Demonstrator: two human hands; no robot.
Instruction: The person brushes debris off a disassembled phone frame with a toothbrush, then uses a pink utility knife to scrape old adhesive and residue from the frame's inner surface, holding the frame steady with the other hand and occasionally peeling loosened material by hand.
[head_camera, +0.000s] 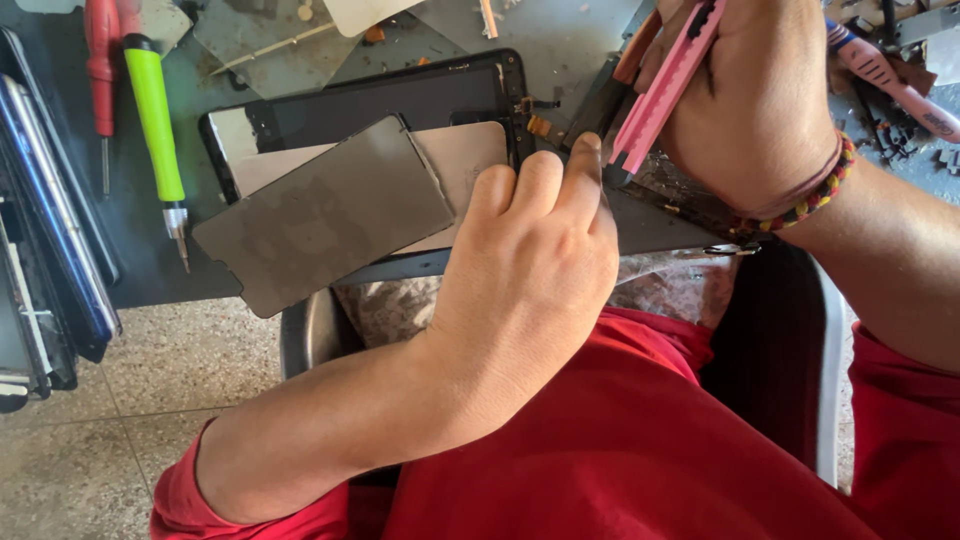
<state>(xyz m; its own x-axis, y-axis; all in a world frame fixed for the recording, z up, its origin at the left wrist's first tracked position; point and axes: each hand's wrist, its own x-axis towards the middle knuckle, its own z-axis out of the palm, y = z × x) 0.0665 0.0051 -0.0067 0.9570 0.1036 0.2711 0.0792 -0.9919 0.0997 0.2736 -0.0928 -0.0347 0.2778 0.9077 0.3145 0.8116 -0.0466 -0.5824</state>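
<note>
A dark, cluttered bench (150, 270) stands over a speckled tile floor (90, 440), with a green-handled screwdriver (155, 120) and a red one (100, 60) lying at its left side. My left hand (530, 270) presses down on the dismantled phone screen assembly (400, 110) at the bench edge, fingers curled against it. My right hand (750, 100) grips a pink utility knife (665, 85), its tip at the assembly's right end. A grey backing sheet (320, 215) already lies lifted and skewed, so I judge separation partly done; the right end seems unfinished.
</note>
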